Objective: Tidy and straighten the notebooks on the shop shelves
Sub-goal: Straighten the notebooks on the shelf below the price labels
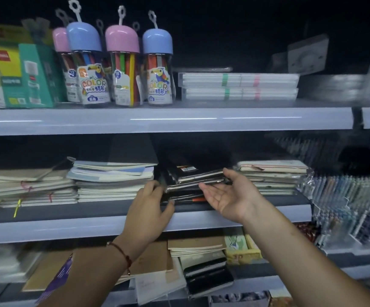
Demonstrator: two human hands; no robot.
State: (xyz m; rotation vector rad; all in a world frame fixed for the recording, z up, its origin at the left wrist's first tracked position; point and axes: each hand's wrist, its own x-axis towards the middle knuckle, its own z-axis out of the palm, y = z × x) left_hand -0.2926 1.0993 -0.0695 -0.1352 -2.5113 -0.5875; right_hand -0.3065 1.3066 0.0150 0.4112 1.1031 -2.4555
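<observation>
A crooked stack of black notebooks (192, 177) lies on the middle shelf (91, 227), its books fanned at different angles. My left hand (149, 208) presses against the stack's left front corner, fingers bent against the books and thumb along the bottom one. My right hand (226, 194) is palm up at the stack's right front, straight fingers touching the underside of an upper book. Left of it sits a pile of pale blue and white notebooks (113, 180), and a beige pile (24, 187) further left. A wrapped pile of cream notebooks (272, 177) lies on the right.
The upper shelf (166, 120) carries crayon tubs (122, 67), green boxes (33, 78) and flat white packs (239, 86). Pen racks (345, 196) stand at the right. The lower shelf holds brown notebooks (197, 247) and black ones (208, 278).
</observation>
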